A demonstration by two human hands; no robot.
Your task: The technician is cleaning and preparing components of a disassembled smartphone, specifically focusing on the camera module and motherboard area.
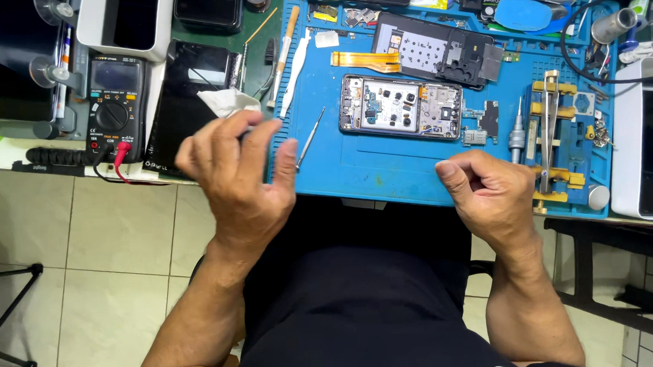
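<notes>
Hovering over the near edge of the blue mat point(385, 170), the left hand point(242, 183) is half open, its grip holding nothing I can see. The right hand point(492, 194) is curling loosely, grip empty. The opened phone point(400, 107) is lying just beyond both hands, between them, with a thin metal tool point(310, 139) beside the left fingers.

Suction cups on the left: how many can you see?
2. One suction cup sits at the top left corner; the other suction cup lies just below it, left of the multimeter. More may be hidden off-frame.
</notes>
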